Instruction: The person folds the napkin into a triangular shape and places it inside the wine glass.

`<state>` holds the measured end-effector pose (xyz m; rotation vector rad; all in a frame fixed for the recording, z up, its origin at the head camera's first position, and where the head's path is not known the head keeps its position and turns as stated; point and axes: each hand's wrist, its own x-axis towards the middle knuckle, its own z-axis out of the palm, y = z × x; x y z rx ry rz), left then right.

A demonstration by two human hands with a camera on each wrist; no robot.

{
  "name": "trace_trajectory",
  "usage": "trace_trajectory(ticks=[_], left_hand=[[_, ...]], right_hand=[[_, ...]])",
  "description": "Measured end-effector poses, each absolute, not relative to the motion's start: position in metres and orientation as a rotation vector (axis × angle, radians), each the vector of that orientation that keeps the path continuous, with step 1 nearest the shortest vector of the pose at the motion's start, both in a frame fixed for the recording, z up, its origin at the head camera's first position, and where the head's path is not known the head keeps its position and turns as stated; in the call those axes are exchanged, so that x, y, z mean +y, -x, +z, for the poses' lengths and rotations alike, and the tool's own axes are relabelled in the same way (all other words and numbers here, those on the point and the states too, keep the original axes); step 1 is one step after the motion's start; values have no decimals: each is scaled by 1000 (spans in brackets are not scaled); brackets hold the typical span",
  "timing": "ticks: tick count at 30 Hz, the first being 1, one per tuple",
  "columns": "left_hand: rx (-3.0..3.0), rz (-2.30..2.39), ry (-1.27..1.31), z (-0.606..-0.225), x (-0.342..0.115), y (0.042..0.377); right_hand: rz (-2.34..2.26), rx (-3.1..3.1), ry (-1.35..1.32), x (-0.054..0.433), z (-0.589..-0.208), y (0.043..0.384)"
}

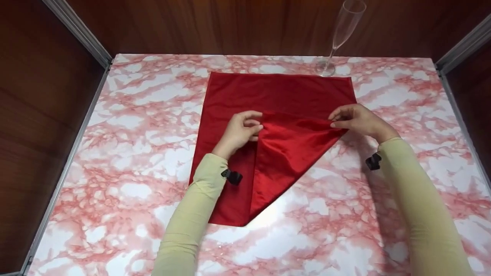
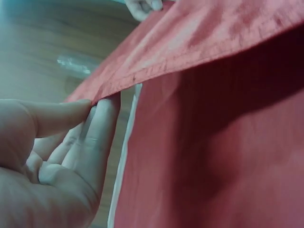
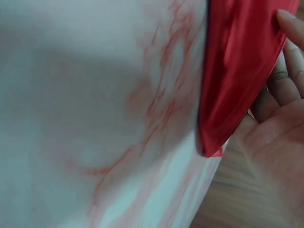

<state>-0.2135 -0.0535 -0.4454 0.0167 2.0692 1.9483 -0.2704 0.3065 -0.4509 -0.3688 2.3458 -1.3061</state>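
Note:
A red satin cloth napkin (image 1: 291, 153) lies on the table with its near right part turned back as a shiny triangular flap. My left hand (image 1: 241, 132) pinches the flap's corner between thumb and fingers, and the left wrist view shows that corner lifted above the layer beneath. At the fold's right end, my right hand (image 1: 356, 120) pinches the flap's upper edge between thumb and fingers. In the right wrist view the napkin's folded point (image 3: 216, 137) hangs beside the right palm. The napkin's far part (image 1: 280, 90) lies flat, dull side up.
A clear champagne flute (image 1: 345, 28) stands at the back of the table, its foot by the napkin's far edge. The table (image 1: 134, 191) has a red and white marbled top. Dark wood panels (image 1: 249, 27) with metal edging rise at the back and sides.

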Motion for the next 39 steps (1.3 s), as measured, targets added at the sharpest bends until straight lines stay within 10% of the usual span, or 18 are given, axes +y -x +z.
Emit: trace_trajectory(ticks=[39], left_hand=[[2027,1768,-107,-459,-56,243]], right_hand=[[-1197,2295,305,322,-454,222]])
